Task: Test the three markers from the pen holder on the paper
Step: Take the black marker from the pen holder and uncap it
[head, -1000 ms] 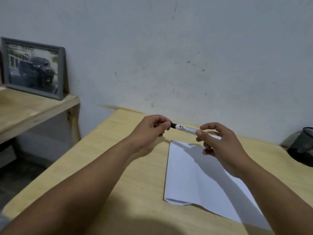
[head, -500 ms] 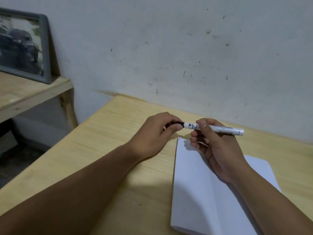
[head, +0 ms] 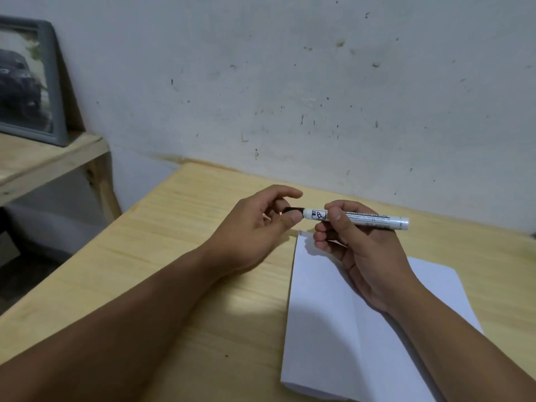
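The left hand [head: 255, 224] has loosened around the black cap [head: 293, 210]; the right hand [head: 359, 250] keeps its grip clamped on the white marker [head: 374, 219], held level above the paper [head: 333, 329].

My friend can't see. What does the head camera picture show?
Two hands hold a white marker above a white paper on a wooden table. The left hand pinches its black cap; the right hand grips the barrel.
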